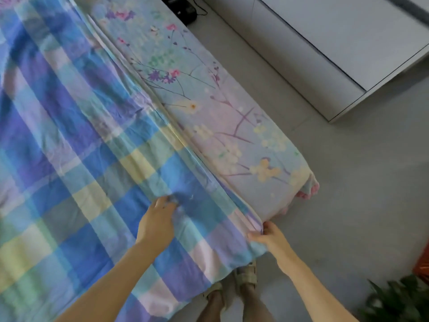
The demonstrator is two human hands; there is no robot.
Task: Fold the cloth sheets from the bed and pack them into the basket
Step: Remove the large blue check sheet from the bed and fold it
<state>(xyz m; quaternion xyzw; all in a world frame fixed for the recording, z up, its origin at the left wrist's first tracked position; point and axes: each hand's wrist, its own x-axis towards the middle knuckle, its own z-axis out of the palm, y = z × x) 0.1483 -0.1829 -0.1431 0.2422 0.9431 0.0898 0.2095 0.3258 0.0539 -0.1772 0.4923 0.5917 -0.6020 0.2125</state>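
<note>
Both forearms are bare with no sleeves showing, and the feet wear beige strapped sandals.

Grey floor is taking up the right half, smooth, faint seams showing. White low cabinet is sitting top right, its flat top running out of view. Black device with a cable is lying on the floor at top centre. Green plant leaves are poking in bottom right, an orange object just above them. Light is looking soft and even.
</note>
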